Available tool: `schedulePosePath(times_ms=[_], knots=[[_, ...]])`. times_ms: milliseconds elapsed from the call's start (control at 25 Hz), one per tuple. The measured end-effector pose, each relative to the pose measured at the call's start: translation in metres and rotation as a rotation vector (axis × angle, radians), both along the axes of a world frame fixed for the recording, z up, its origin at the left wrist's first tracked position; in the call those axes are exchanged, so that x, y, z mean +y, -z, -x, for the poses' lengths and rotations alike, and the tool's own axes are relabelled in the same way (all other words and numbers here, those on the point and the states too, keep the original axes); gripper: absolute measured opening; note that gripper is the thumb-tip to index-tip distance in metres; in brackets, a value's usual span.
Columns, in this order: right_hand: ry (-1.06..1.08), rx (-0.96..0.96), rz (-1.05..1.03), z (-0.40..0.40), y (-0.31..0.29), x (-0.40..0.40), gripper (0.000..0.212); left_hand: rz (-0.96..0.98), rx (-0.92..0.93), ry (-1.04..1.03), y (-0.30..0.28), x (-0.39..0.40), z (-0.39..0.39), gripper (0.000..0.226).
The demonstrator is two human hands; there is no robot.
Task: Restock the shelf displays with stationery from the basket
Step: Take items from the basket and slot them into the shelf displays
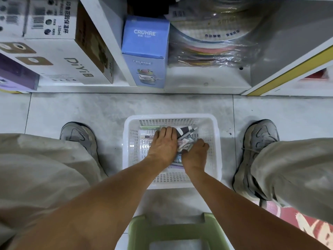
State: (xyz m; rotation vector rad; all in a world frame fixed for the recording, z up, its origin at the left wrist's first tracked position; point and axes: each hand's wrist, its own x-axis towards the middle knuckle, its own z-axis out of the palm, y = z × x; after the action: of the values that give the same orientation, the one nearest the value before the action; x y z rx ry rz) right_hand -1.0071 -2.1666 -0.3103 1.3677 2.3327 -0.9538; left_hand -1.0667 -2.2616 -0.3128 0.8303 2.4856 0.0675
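— Crouching over the white plastic basket (172, 181) on the tile floor (108, 109), both hands down inside it.

— What's the left hand doing?

— My left hand (163, 146) lies palm-down on the pile of stationery packets (184, 140) in the basket, fingers curled over the far edge of the pile. Looks like a grip, but fingertips are hidden, so can't tell for sure.

— And the right?

— My right hand (195, 154) is at the near-right side of the same pile, fingers bent round the packets, pinching them. The two hands sit just beside each other w/ the packets between.

— What's in the pile?

— Small printed packs, a grey-capped pen or marker (189, 133) sticking out toward the far right, a green-edged pack (149, 127) against the far wall. Rest is too covered to name.

— Shelf?

— White shelf unit (180, 89) straight ahead, bottom level. Blue CRUHRE box (145, 51) stands upright by the divider, plastic-wrapped coloured sheets (212, 46) stacked to its right. Left bay has a white DiYi box (70, 56) w/ a purple box (16, 76) beside it.

— Anything else near you?

— Grey sneakers either side of the basket: left shoe (79, 136), right shoe (255, 156), beige trousers (36, 170). Green plastic stool (173, 231) right under me, behind the basket.
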Motion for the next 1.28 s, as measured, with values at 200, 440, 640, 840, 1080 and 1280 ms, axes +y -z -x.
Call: schedulePosePath(times_ms=[200,440,640,840,1080,1280], knots=[[0.086,0.135,0.050,-0.008,0.001,-0.003,0.044,-0.139,-0.136,-0.063,0.006,0.005,0.006,0.075],[0.235,0.150,0.133,-0.010,0.002,0.013,0.037,-0.142,-0.317,-0.149,0.013,0.004,0.011,0.086],[0.320,0.152,0.253,-0.008,0.005,0.012,0.033,-0.259,-0.254,-0.370,0.019,0.017,-0.013,0.055],[0.479,0.146,0.525,-0.010,0.004,0.021,0.028,-0.234,-0.358,-0.560,0.021,0.016,-0.017,0.055],[0.518,0.157,0.712,-0.009,0.001,0.025,0.036,-0.233,-0.246,-0.518,0.018,0.021,-0.029,0.045],[0.442,0.068,0.752,-0.002,-0.002,0.020,0.033,-0.270,-0.258,-0.596,0.012,0.020,-0.025,0.043]])
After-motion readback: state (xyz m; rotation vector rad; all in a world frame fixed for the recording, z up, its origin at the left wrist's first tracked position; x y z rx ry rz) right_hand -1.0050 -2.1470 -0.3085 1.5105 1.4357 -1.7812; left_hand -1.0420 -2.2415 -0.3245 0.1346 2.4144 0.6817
